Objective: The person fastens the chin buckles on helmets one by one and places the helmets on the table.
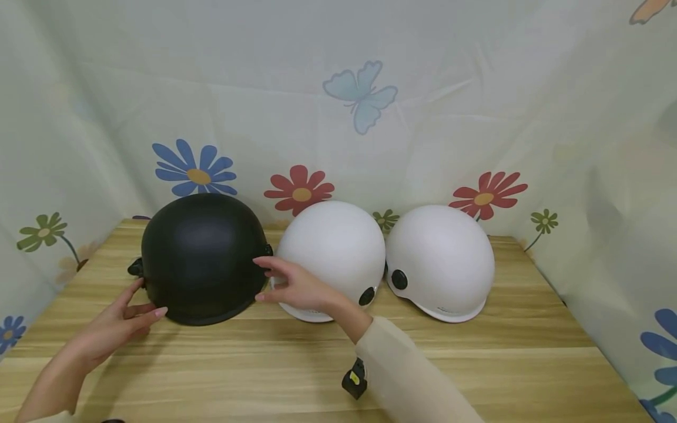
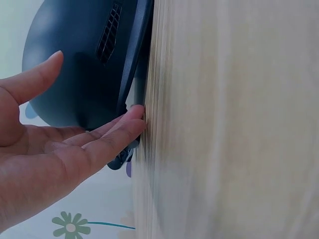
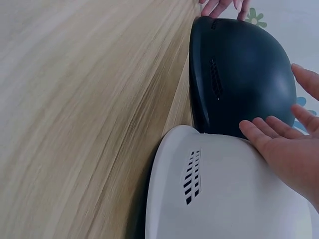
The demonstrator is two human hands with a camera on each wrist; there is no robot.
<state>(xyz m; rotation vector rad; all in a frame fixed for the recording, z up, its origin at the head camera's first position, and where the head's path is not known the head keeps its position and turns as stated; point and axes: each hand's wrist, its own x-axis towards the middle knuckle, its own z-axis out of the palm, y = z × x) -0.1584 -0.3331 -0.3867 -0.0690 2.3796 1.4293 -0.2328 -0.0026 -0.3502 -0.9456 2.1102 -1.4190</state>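
Note:
A matte black helmet (image 1: pixel 206 258) stands on the wooden table at the left, its dome up. My left hand (image 1: pixel 113 323) is at its lower left side, fingers extended and thumb apart; in the left wrist view the fingertips reach the tabletop beside the rim. My right hand (image 1: pixel 298 285) reaches to the black helmet's right side with fingers spread, in front of a white helmet (image 1: pixel 338 247). Whether the right fingertips touch the black shell, I cannot tell. The right wrist view shows the slotted vents of the black helmet (image 3: pixel 244 74) and of the white helmet (image 3: pixel 229 189).
Another white helmet (image 1: pixel 444 258) with a round black side disc stands at the right of the row. A small black device (image 1: pixel 355 379) with a yellow label is by the right sleeve (image 1: pixel 407 370). A flowered cloth (image 1: pixel 423 147) hangs behind the wood-grain table (image 1: pixel 476 376).

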